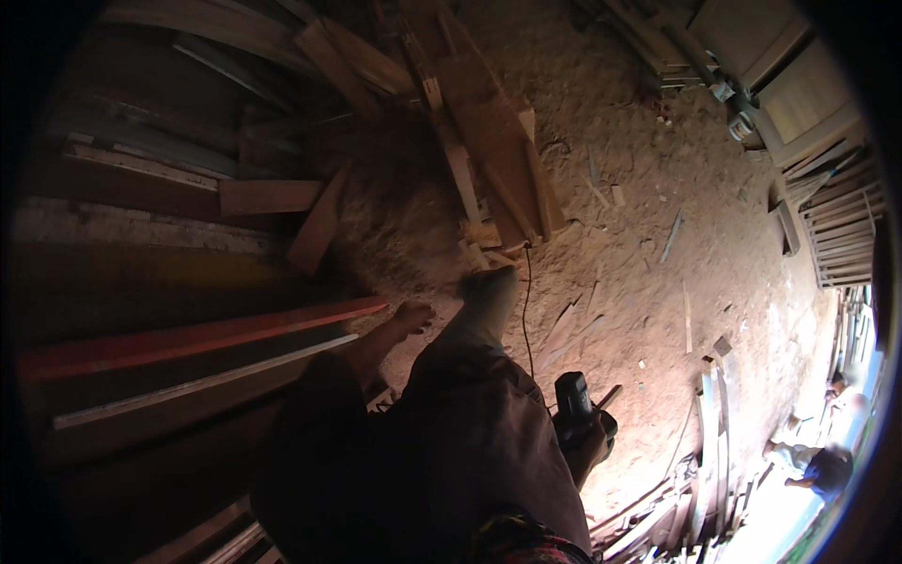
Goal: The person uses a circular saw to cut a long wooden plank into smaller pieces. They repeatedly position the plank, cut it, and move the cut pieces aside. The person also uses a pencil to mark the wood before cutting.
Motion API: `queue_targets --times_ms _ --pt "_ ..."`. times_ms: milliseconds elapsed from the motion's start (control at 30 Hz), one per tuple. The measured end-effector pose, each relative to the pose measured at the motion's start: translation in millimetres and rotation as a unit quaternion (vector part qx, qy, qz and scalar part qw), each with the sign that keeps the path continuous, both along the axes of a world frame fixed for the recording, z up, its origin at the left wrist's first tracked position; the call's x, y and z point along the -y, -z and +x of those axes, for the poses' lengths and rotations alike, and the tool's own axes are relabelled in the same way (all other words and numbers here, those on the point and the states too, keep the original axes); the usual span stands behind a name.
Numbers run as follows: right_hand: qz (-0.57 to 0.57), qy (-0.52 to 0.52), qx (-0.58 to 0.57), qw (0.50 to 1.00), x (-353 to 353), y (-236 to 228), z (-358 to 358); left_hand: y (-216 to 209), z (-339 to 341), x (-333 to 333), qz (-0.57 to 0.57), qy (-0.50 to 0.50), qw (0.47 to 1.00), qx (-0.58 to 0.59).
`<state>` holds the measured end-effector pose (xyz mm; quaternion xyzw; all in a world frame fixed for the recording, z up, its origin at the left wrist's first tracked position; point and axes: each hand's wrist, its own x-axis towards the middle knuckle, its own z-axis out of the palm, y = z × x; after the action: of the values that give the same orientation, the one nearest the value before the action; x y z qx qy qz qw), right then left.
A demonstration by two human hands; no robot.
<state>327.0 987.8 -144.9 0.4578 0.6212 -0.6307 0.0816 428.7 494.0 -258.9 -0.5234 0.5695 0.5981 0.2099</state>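
Note:
My right hand [587, 448] is closed around a dark, blocky handheld power tool [573, 399], held low beside my right leg. Its exact kind is hard to make out. A thin dark cord [529, 320] runs down over the ground toward the tool; whether it joins it is hidden. My left hand [412, 319] hangs in dim light ahead of my left side, fingers loosely bent and apart, with nothing visible in them. Near it lie a long reddish board [216, 336] and a narrow pale strip [207, 381]. Between my hands, my foot [493, 296] is on the dirt floor.
Leaning wide brown boards [493, 141] stand ahead, with offcuts at their base. Stacked timber [141, 164] fills the left side. Loose strips [711, 423] lie on the dirt floor [648, 273] at right. A slatted wooden frame [846, 240] and another person [822, 470] are at the far right.

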Motion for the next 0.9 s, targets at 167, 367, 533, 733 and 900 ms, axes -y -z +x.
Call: queue_targets --times_ms 167,367,533,733,900 --pt "-0.015 -0.018 0.008 1.0 -3 8 -19 -30 -47 15 -0.058 -0.037 0.996 -0.048" --pt "-0.01 -0.042 0.017 0.999 -1 12 -71 -33 -110 -4 -0.194 -0.028 0.962 -0.189" --pt "0.01 -0.062 0.022 0.998 -1 -2 -135 -111 -227 -44 -0.152 0.067 0.922 -0.351" --pt "0.027 -0.114 0.027 0.993 19 -31 -224 -103 -325 -32 -0.351 0.103 0.848 -0.384" --pt "0.044 -0.17 0.015 0.984 42 -52 -299 -88 -338 -29 -0.36 0.071 0.857 -0.362"
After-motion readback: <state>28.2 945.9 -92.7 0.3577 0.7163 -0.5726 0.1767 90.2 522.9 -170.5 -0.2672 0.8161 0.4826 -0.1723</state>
